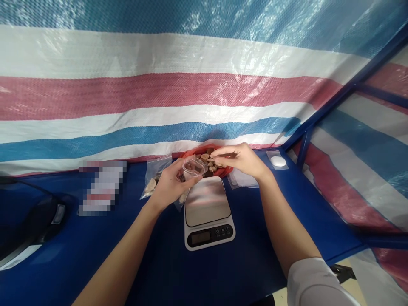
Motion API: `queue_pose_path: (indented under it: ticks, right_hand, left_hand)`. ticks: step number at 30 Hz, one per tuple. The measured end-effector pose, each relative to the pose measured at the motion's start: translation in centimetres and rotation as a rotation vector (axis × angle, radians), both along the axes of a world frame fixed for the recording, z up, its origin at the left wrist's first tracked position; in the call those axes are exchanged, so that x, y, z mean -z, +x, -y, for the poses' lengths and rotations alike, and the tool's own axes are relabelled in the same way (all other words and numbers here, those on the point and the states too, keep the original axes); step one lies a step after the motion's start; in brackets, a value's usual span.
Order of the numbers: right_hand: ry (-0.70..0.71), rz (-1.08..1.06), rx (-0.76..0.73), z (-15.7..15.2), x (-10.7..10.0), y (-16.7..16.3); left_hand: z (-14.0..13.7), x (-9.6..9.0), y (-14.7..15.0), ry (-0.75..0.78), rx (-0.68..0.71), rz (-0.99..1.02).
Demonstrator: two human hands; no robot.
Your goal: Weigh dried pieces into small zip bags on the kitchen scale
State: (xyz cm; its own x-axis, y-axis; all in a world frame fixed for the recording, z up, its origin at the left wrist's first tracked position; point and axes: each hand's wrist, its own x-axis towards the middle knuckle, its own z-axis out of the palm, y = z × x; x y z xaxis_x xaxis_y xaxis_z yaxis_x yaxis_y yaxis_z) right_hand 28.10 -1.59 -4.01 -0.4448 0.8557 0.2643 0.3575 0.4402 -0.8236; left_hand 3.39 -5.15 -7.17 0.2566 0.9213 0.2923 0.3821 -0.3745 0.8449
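Currently, the left hand [170, 180] holds an open transparent plastic bag [195, 167] beside the round red basket [230, 171]; the right hand [240, 158], fingertips narrow, reaches the brown dried slices [211, 164] inside, grip unclear.

Scale [208, 202] btns [222, 231]: pwr sign [217, 231], "M" [222, 230], "T" [228, 228]; small txt [223, 234] illegible.

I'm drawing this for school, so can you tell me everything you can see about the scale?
The scale is white, with a shiny, rounded-cornered plate that looks metal. Dark specks show near the plate's far edge. Its dark front strip has a display, no digits readable, and three round buttons. It sits flat on the blue table, just in front of the basket.
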Motion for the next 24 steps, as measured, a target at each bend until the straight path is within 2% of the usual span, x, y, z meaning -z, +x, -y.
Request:
queue_pose_path:
  ticks: [7, 12, 24]
  right_hand:
    - [0.140, 0.474, 0.081, -1.7, 1.3, 1.2]
    - [0.127, 0.756, 0.158, -1.8, 1.5, 0.9]
    - [0.173, 0.980, 0.199, -1.3, 2.7, -1.9]
  left_hand:
    - [-0.4, 0.4, -0.6, -0.098, -0.053, 0.099]
    - [-0.4, 0.4, -0.7, -0.087, -0.036, 0.080]
    - [-0.2, -0.1, -0.2, -0.055, -0.017, 0.036]
